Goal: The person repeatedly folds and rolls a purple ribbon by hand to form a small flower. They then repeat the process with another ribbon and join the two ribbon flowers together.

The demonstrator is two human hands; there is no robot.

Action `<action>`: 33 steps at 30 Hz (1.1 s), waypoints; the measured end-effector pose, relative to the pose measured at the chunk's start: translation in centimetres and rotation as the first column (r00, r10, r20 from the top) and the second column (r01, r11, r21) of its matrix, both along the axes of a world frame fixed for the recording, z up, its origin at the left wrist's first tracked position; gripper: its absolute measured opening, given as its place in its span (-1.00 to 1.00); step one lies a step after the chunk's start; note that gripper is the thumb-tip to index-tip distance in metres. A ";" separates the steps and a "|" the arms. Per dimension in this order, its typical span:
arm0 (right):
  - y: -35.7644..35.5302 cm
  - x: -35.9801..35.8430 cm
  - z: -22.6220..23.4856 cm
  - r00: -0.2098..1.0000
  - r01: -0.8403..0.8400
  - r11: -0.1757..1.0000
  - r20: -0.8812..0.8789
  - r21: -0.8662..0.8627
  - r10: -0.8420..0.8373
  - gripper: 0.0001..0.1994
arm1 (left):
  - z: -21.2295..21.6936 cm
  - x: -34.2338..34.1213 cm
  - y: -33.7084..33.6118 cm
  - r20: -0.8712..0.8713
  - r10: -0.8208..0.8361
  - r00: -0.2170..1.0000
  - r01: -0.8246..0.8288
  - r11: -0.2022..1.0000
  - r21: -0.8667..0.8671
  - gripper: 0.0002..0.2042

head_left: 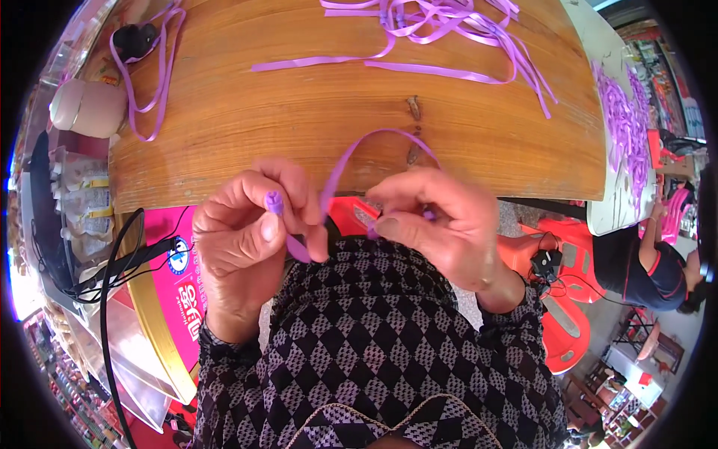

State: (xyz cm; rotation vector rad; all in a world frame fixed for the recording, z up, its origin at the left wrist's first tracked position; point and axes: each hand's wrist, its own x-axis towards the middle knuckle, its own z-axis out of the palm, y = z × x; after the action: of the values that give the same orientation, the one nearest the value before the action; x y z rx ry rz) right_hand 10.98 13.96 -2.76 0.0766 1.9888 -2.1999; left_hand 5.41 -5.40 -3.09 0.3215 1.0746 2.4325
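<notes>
Between my two hands, over the near edge of the wooden table, a purple ribbon (351, 153) arches up in a loop. My left hand (250, 224) pinches it between thumb and fingers, and a small purple plastic tip (274, 202) pokes up above the thumb. Some of the ribbon hangs below those fingers. My right hand (441, 221) is closed on the other part of the ribbon, thumb against forefinger. A bit of purple shows among its fingers, too small to tell apart from the ribbon.
Loose purple ribbons (441, 22) lie heaped at the table's far side. A ribbon loop with a black piece (134, 41) and a pink rounded object (90, 108) sit far left. More ribbons (624, 120) hang over a white table at right. Red stools (565, 322) and another person (647, 262) are beyond.
</notes>
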 end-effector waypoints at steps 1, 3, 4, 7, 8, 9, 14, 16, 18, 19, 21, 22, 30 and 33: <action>0.4 0.1 0.7 0.996 0.018 0.992 -0.085 0.127 -0.007 -0.79 | 0.5 0.0 0.4 0.010 0.032 0.999 -0.031 0.996 -0.087 -0.89; 1.1 0.2 1.5 0.976 0.020 0.966 -0.214 0.259 0.037 -0.69 | 0.7 0.4 0.9 0.020 0.012 1.000 -0.008 0.983 -0.182 -0.89; 1.1 0.2 1.6 0.976 0.021 0.965 -0.214 0.261 0.037 -0.69 | 0.9 0.6 1.4 0.020 0.011 1.000 -0.007 0.984 -0.180 -0.89; 0.9 0.1 2.0 0.870 0.119 0.933 -0.489 0.340 0.067 -0.67 | 0.7 1.0 2.8 0.143 -0.135 0.980 0.167 0.957 -0.238 -0.86; 1.0 0.2 1.9 0.870 0.122 0.932 -0.488 0.343 0.066 -0.67 | 0.6 1.0 2.9 0.143 -0.139 0.980 0.170 0.957 -0.234 -0.86; 1.2 0.2 1.8 0.852 0.144 0.926 -0.519 0.348 0.063 -0.68 | 0.5 1.0 2.9 0.150 -0.198 0.969 0.230 0.943 -0.241 -0.85; 2.3 0.3 1.8 0.826 0.186 0.895 -0.558 0.406 0.081 -0.70 | 0.6 0.9 2.7 0.184 -0.279 0.942 0.321 0.909 -0.266 -0.86; 2.7 0.2 1.8 0.826 0.174 0.877 -0.551 0.449 0.119 -0.73 | 0.5 1.0 2.8 0.169 -0.279 0.945 0.315 0.915 -0.254 -0.88; 3.1 0.1 1.1 0.800 0.164 0.878 -0.581 0.450 0.149 -0.72 | 0.4 1.1 2.9 0.152 -0.276 0.949 0.307 0.921 -0.241 -0.89; 3.3 0.0 0.8 0.771 0.154 0.879 -0.611 0.451 0.179 -0.71 | 0.3 1.2 3.1 0.127 -0.233 0.964 0.259 0.929 -0.264 -0.88; 3.2 0.6 1.0 0.882 0.087 0.926 -0.461 0.366 0.099 -0.70 | 0.3 1.3 3.2 0.101 -0.190 0.976 0.212 0.935 -0.284 -0.86; 3.1 0.9 1.1 0.959 0.040 0.964 -0.283 0.264 0.038 -0.70 | 0.3 1.4 3.2 0.097 -0.164 0.982 0.186 0.939 -0.290 -0.85; 1.3 2.9 -1.7 0.994 0.110 0.973 -0.004 -0.201 -0.113 -0.73 | -0.1 1.5 3.6 0.063 -0.219 0.974 0.226 0.964 -0.138 -0.92; 1.1 2.3 -0.6 0.988 0.149 0.928 0.016 -0.341 -0.153 -0.75 | -0.2 1.7 3.8 0.158 -0.258 0.953 0.276 0.955 -0.106 -0.90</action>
State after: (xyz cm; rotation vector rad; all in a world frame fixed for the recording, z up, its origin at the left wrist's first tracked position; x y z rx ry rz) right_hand 13.26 15.06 -3.37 0.1766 1.6228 -2.6142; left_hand 7.13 -1.63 -3.27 0.2309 1.0443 2.1032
